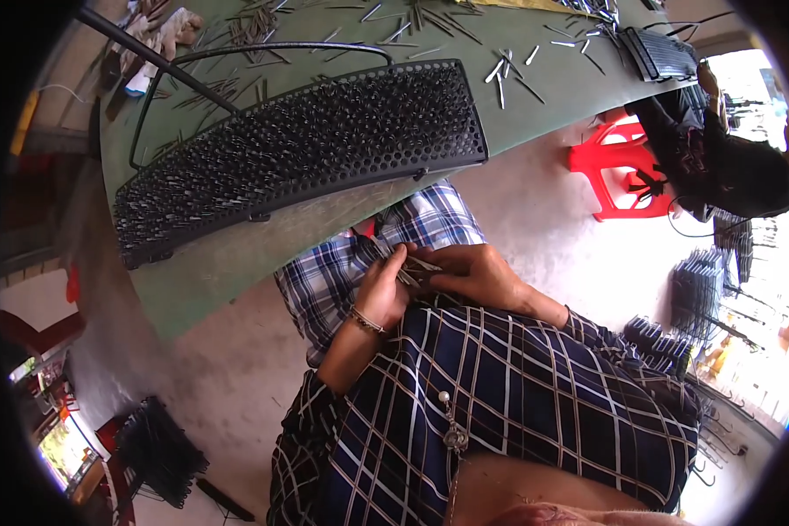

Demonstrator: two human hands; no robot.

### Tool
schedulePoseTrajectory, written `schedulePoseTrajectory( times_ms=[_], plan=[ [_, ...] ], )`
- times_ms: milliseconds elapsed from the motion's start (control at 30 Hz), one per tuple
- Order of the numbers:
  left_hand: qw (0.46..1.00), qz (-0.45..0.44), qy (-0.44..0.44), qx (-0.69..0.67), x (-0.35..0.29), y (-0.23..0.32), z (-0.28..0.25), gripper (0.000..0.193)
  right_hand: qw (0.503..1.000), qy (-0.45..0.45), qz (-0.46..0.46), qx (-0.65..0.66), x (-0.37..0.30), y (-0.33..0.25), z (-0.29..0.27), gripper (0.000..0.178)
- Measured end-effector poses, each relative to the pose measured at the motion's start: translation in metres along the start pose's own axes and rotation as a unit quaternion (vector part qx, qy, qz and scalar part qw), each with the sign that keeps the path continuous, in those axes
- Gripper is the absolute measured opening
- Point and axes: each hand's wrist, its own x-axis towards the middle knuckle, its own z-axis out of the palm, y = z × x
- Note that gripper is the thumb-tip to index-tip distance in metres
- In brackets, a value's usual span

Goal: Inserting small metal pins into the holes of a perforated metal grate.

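My left hand (383, 292) and my right hand (475, 273) meet over my lap, just below the table's front edge. Their fingers are closed around a small bunch of thin metal pieces (409, 273). Part of the bunch is hidden by the fingers, and its exact kind is too small to make out. Above the hands, a long curved black rack (302, 145) with a perforated top stands on the green table (180, 298). Many small dark pieces stick up from its holes; a row of holes shows along the front and right side.
Loose thin metal pieces (504, 74) lie scattered across the table beyond the rack. A pale cloth glove (162, 44) lies at the far left. A red plastic stool (618, 171) and a person in black (732, 171) are at the right, beside another rack (662, 54). Black wire racks (697, 285) stand on the floor.
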Motion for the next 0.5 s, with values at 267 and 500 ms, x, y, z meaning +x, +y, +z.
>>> schedulePoseTrajectory(
  times_ms=[267, 500],
  plan=[
    [0.997, 0.037, 0.050, -0.047, -0.009, 0.003, 0.019, 0.024, 0.988, 0.143, -0.024, -0.047, 0.013, -0.023, -0.006, 0.019],
    [0.986, 0.127, 0.034, 0.100, -0.008, 0.017, 0.010, 0.032, 1.000, -0.027, 0.005, -0.009, 0.042, -0.048, -0.033, 0.018]
  ],
)
